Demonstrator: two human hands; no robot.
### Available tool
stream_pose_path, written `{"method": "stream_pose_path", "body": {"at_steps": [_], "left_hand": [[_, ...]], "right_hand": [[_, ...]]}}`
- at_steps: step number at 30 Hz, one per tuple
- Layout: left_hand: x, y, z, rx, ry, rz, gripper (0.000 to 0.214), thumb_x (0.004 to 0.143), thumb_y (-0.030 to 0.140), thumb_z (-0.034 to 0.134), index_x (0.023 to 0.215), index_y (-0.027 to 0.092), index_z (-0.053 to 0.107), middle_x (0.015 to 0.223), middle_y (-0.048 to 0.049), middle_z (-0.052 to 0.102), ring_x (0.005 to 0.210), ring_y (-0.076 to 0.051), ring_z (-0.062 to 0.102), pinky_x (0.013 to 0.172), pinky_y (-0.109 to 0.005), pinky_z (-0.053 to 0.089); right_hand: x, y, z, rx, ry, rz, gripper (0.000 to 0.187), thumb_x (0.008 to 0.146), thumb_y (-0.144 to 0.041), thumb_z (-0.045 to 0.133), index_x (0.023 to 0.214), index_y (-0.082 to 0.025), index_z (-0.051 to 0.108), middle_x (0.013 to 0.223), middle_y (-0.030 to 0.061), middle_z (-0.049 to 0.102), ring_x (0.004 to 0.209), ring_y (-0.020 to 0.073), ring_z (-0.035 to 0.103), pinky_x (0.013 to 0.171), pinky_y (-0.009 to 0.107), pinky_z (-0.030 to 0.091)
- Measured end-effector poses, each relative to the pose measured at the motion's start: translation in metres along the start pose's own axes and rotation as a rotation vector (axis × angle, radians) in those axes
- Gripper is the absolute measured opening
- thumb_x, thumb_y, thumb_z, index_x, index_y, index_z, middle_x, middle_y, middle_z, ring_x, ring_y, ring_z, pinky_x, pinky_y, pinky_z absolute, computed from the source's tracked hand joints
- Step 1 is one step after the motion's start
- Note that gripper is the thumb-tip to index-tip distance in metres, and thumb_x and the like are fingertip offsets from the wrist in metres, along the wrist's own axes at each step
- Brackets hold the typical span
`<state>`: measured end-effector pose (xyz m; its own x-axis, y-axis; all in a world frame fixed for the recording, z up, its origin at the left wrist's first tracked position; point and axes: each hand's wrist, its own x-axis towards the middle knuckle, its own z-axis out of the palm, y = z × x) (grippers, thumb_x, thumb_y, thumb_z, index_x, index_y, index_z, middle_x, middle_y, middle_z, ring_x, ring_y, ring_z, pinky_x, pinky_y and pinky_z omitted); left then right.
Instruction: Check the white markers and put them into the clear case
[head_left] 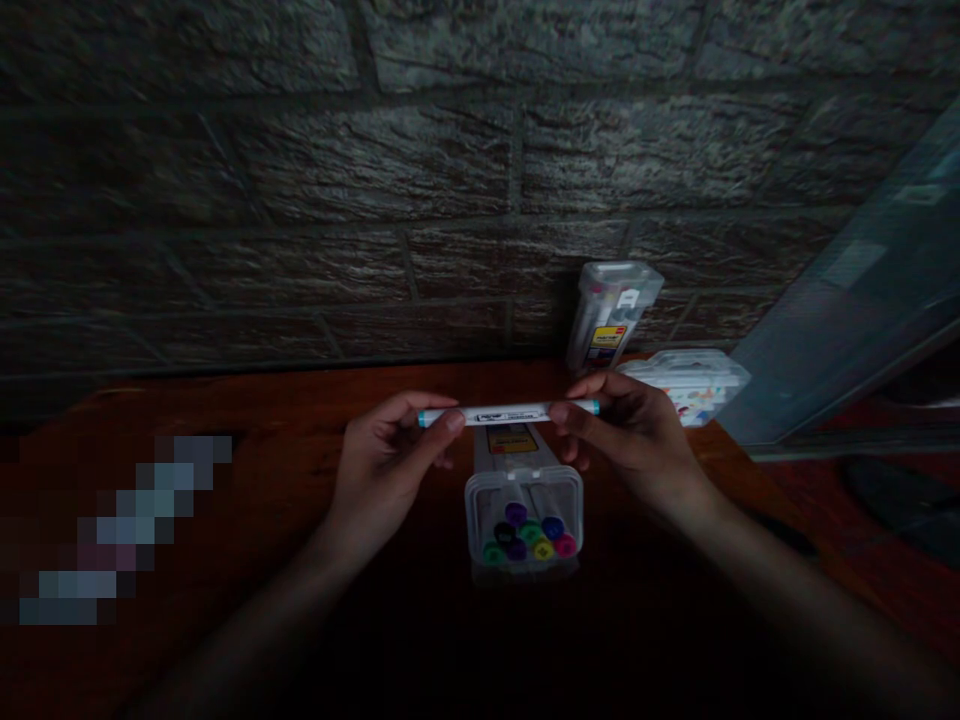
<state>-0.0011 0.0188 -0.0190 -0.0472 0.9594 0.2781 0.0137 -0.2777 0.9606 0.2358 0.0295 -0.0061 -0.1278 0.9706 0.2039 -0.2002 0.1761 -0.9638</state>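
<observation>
A white marker (506, 413) with light blue ends is held level between my two hands. My left hand (390, 462) pinches it near its left end, thumb in front. Near the right end, my right hand (637, 435) grips it between thumb and fingers. Just below the marker, a clear plastic case (471, 505) lies on its side with its open end facing me. Inside are several markers (530, 532) with coloured ends, among them purple, green, blue, yellow, pink and black. The marker in my hands hides part of the case's far end.
On the wooden table (187, 400), a second clear marker case (611, 310) stands upright against the stone-block wall (450, 160). A clear box (686, 380) with coloured contents sits beyond my right hand. A blurred-out patch (127, 530) covers something at left.
</observation>
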Motion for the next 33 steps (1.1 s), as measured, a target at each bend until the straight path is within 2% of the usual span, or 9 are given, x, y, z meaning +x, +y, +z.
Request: {"method": "stream_pose_path", "body": {"at_steps": [6,12,25,33], "left_hand": [[0.001,-0.005,-0.003,-0.102,-0.007,-0.01,0.015,0.09,0.033,0.078,0.1,0.022,0.08,0.08,-0.0004,0.073,0.058,-0.009,0.061,0.055,-0.02,0.053],[0.002,0.0,-0.001,-0.194,-0.008,-0.025,0.013,0.093,0.031,0.074,0.099,0.021,0.081,0.079,-0.0008,0.073,0.056,-0.008,0.058,0.055,-0.02,0.051],[0.003,0.009,0.003,-0.349,0.065,-0.072,0.015,0.09,0.028,0.074,0.098,0.016,0.077,0.081,-0.0043,0.074,0.057,-0.01,0.054,0.054,-0.024,0.052],[0.003,0.011,0.002,-0.391,0.075,-0.086,0.018,0.091,0.029,0.072,0.101,0.016,0.078,0.085,-0.0065,0.077,0.055,-0.011,0.053,0.054,-0.027,0.053]], "right_hand": [[0.002,0.001,-0.001,0.06,-0.002,0.006,0.02,0.078,-0.029,0.089,0.085,-0.019,0.074,0.07,-0.0003,0.075,0.048,0.0096,0.066,0.04,0.017,0.05],[0.002,-0.002,-0.002,0.072,0.016,-0.001,0.016,0.08,-0.03,0.088,0.087,-0.019,0.079,0.071,0.0003,0.075,0.048,0.0077,0.065,0.04,0.015,0.049],[0.001,-0.006,-0.002,0.108,0.027,0.034,0.019,0.082,-0.037,0.086,0.084,-0.019,0.08,0.078,0.0032,0.08,0.047,0.0089,0.066,0.04,0.016,0.05],[0.001,-0.007,-0.001,0.142,0.022,0.044,0.02,0.084,-0.038,0.084,0.093,-0.02,0.082,0.082,0.0048,0.082,0.047,0.01,0.065,0.04,0.018,0.05]]}}
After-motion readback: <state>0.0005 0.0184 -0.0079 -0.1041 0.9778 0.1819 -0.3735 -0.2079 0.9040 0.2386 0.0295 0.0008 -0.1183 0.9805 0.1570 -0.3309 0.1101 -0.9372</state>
